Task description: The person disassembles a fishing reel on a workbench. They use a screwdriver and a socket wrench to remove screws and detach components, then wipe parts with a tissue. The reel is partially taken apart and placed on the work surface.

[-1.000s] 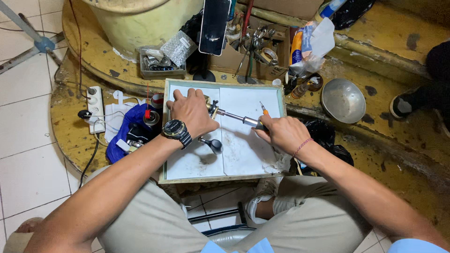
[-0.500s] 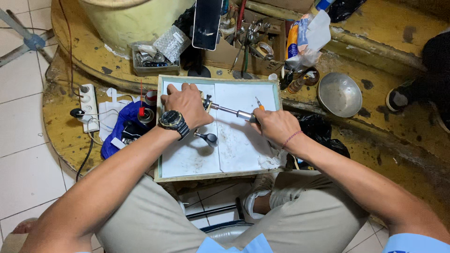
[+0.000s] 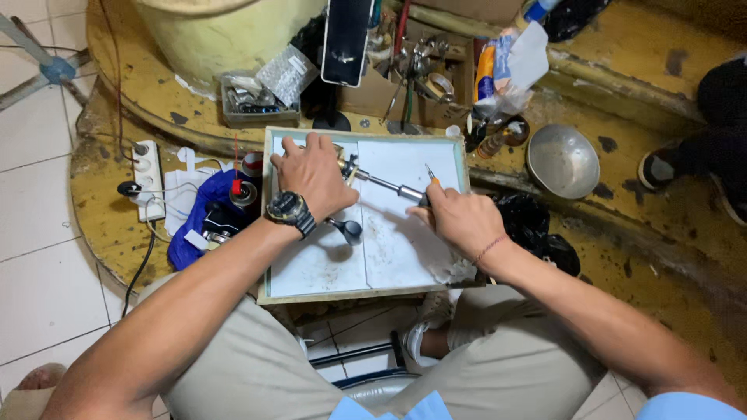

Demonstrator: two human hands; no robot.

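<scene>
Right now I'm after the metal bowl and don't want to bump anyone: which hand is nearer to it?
Right. The right hand grips a tool on the white board, just left of the metal bowl; the left hand lies further left, across the board.

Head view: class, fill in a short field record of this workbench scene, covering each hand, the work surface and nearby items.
left hand: left hand, wearing a wristwatch, presses on a small metal part at the tool's tip
right hand: right hand grips the handle end of a metal-shafted tool
surface: framed white board on the lap
on board: dark knobbed part
nearby: metal bowl, power strip, phone on a stand
</scene>
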